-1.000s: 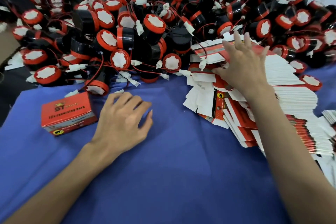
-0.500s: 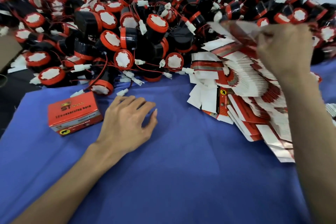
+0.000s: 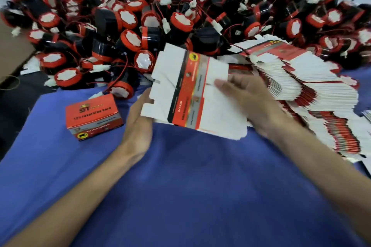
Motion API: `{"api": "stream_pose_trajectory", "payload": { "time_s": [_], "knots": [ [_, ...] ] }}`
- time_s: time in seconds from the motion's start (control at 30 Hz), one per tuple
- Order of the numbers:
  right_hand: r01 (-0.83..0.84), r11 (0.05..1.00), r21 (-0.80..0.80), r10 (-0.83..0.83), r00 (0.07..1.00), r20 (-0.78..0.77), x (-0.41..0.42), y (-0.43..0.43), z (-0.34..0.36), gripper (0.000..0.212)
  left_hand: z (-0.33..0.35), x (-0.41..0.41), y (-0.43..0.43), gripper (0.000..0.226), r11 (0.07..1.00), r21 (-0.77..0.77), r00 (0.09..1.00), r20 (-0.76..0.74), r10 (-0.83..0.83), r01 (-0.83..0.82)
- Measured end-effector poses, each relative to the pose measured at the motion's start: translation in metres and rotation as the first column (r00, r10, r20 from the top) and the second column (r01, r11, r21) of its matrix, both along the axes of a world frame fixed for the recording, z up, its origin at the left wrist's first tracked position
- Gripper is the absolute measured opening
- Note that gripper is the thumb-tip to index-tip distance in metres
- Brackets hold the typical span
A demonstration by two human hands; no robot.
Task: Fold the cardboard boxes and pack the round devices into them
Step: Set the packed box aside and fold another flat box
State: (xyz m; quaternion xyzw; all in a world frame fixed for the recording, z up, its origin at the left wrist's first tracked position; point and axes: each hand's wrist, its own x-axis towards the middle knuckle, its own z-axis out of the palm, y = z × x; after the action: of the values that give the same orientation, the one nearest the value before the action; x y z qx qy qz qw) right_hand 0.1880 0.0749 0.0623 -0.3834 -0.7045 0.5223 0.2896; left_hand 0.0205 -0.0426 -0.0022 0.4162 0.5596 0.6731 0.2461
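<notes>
A flat, unfolded cardboard box (image 3: 190,90), white with a red and black printed strip, hangs tilted just above the blue cloth between my hands. My right hand (image 3: 247,100) holds its right side, fingers spread on top and thumb hidden beneath. At the box's left edge is my left hand (image 3: 138,124), its fingers straight and slipping under the card. Black round devices with red rims and white faces (image 3: 180,22) are heaped across the back, trailing red wires. One folded red box (image 3: 93,116) stands closed at the left.
A slumped stack of flat boxes (image 3: 311,86) fills the right side behind my right hand. The blue cloth (image 3: 180,186) covers the table in front of me. A brown carton's edge (image 3: 12,52) shows at the far left.
My right hand lifted one flat box off the stack and brought it left and down to the middle. My left hand rose from the cloth to meet its left edge.
</notes>
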Motion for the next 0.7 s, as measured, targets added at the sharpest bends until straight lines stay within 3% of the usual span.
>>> {"api": "stream_pose_trajectory", "payload": {
  "time_s": [0.07, 0.17, 0.23, 0.3, 0.4, 0.53, 0.7],
  "knots": [
    [-0.006, 0.993, -0.116, 0.005, 1.0, -0.014, 0.0, -0.016, -0.035, 0.024, 0.002, 0.0, -0.001, 0.026, 0.994, -0.034, 0.968, 0.235, -0.093, 0.104],
    [-0.021, 0.997, -0.068, 0.019, 0.999, -0.032, 0.007, -0.017, -0.059, 0.035, 0.006, 0.002, 0.0, 0.033, 0.966, -0.006, 0.94, 0.232, -0.25, 0.258],
    [-0.026, 0.997, -0.079, 0.02, 0.997, -0.074, 0.008, -0.015, -0.059, 0.041, 0.005, 0.003, 0.001, 0.025, 0.953, -0.034, 0.923, 0.259, -0.284, 0.302],
    [-0.031, 0.995, -0.09, 0.02, 0.993, -0.119, 0.009, -0.015, -0.058, 0.045, 0.002, 0.0, -0.001, 0.017, 0.95, -0.073, 0.935, 0.211, -0.283, 0.304],
    [-0.022, 0.998, -0.057, 0.014, 0.99, -0.14, 0.01, -0.015, -0.062, 0.043, -0.002, 0.0, -0.004, 0.06, 0.939, -0.116, 0.944, -0.032, -0.328, 0.323],
    [-0.035, 0.998, -0.043, 0.026, 0.978, -0.205, 0.011, -0.014, -0.068, 0.01, -0.005, 0.004, 0.001, 0.039, 0.98, -0.064, 0.98, -0.055, -0.191, 0.188],
    [0.124, 0.991, -0.051, -0.134, 0.917, -0.375, 0.013, -0.009, -0.071, 0.007, -0.013, -0.006, 0.008, 0.034, 0.988, -0.016, 0.966, -0.213, 0.148, -0.155]
  ]
}}
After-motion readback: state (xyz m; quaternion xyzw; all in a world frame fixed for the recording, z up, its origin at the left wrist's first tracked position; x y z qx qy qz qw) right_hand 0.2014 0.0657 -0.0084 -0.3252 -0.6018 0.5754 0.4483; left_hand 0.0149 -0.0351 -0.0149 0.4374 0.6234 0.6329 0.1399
